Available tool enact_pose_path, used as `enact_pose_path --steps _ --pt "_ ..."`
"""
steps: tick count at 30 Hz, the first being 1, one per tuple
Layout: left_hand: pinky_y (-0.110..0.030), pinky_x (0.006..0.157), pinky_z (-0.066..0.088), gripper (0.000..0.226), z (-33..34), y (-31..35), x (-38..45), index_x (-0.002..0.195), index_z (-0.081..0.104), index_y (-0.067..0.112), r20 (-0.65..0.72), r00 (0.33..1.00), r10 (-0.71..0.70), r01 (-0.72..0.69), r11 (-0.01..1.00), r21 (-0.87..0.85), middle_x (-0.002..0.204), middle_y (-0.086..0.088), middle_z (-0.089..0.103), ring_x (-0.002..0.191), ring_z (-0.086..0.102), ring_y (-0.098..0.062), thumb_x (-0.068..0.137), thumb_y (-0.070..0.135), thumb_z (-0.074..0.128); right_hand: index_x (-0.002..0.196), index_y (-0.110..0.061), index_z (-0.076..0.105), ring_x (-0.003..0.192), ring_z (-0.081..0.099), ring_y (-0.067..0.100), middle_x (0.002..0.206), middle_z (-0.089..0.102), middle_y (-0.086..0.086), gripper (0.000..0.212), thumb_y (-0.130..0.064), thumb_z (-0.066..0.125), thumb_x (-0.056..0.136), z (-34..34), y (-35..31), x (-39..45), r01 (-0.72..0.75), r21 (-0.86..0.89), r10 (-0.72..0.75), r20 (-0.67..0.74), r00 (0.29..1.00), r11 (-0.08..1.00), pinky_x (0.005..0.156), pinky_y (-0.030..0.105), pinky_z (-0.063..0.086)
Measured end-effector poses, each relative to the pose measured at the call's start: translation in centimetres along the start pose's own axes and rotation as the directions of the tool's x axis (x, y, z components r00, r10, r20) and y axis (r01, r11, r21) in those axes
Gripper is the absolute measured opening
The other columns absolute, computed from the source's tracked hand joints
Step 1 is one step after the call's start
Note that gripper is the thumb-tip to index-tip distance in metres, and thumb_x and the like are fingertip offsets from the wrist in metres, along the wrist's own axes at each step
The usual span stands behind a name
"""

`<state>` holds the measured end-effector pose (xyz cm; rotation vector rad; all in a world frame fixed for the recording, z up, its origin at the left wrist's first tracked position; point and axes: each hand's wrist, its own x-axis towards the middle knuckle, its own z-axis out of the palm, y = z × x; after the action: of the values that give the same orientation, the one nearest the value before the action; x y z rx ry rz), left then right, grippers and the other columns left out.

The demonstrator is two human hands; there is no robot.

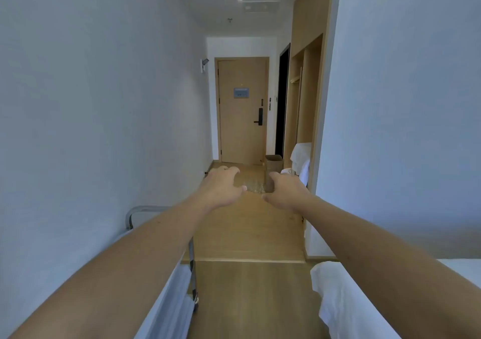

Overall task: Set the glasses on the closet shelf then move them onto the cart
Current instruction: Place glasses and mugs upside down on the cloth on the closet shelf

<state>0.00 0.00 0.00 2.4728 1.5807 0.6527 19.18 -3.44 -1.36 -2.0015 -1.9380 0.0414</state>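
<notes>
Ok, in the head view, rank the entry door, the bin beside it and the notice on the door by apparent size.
1. Entry door, largest by far.
2. Bin on the floor.
3. Notice on the door; looks only a little smaller than the bin, so that order is unsure.

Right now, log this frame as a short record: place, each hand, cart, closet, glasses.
place: hallway with a wooden door at the far end
left hand: out in front, fingers curled, holding nothing
right hand: out in front, fingers curled, holding nothing
cart: lower left by the wall, metal rail showing
closet: open, on the right
glasses: none in view
bed: white, lower right
</notes>
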Motion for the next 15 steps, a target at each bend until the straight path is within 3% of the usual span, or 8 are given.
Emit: enact_pose_path --steps 8,15 --pt "-0.048 0.115 0.037 0.064 2.8 1.8 9.9 0.152 0.041 0.021 0.006 1.0 -0.029 0.029 0.999 0.022 0.156 -0.008 0.041 0.144 0.036 -0.029 0.097 0.047 0.06 0.146 -0.015 0.04 0.124 0.049 0.033 0.135 0.054 0.011 0.064 -0.04 0.063 0.092 -0.2 5.4 9.0 0.004 0.037 -0.005 0.021 1.0 0.999 0.1 0.046 0.048" --pt "-0.047 0.113 0.039 0.063 6.6 1.7 17.0 0.152 0.041 0.021 0.011 1.0 -0.029 0.028 0.999 0.043 0.154 -0.008 0.044 0.142 0.037 -0.03 0.098 0.046 0.059 0.14 -0.015 0.045 0.116 0.052 0.031 0.13 0.057 0.009 0.057 -0.038 0.063 0.091 1.5 9.2 15.8 0.013 0.052 -0.015 0.035 0.999 0.999 0.096 0.045 0.05"
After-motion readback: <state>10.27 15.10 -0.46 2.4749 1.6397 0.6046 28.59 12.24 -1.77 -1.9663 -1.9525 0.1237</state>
